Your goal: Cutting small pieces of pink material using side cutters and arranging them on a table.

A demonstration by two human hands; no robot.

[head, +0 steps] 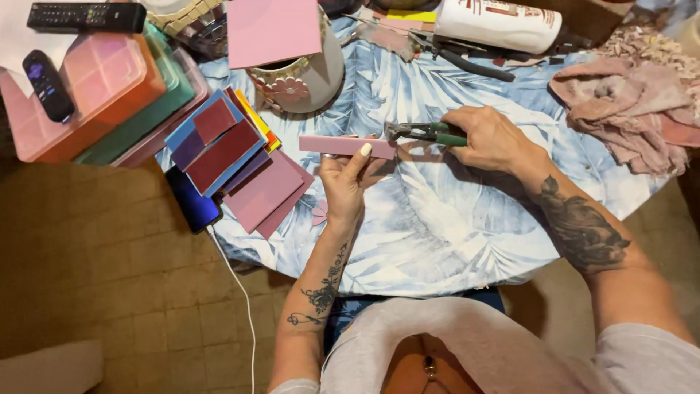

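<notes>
I hold the pink strip (347, 146) in my left hand (345, 182), fingers closed around its right part with the thumb on top, so it lies level above the round table (437, 241) with the blue leaf-pattern cloth. My right hand (490, 138) is clenched around the green handles of the nippers (425, 132), and the metal head of the tool meets the right end of the strip — whether it already bites, I cannot tell.

The strip looks long, narrow and flat, with straight edges and a plain matte pink face. I judge it stiff and light, perhaps brittle like tile or glass, so it may snap or chip instead of bending. The best place to hold it seems close to the cutting end, where my fingers are now, so the long free part toward the left does not swing.

Left of the strip lies a stack of flat pieces (233, 160) in pink, dark red and blue, partly over a dark phone (191, 201) with a white cable. Behind the strip stands a grey pot (306, 76) with flower shapes, and far right of the strip lies a crumpled pink cloth (627, 109).
</notes>
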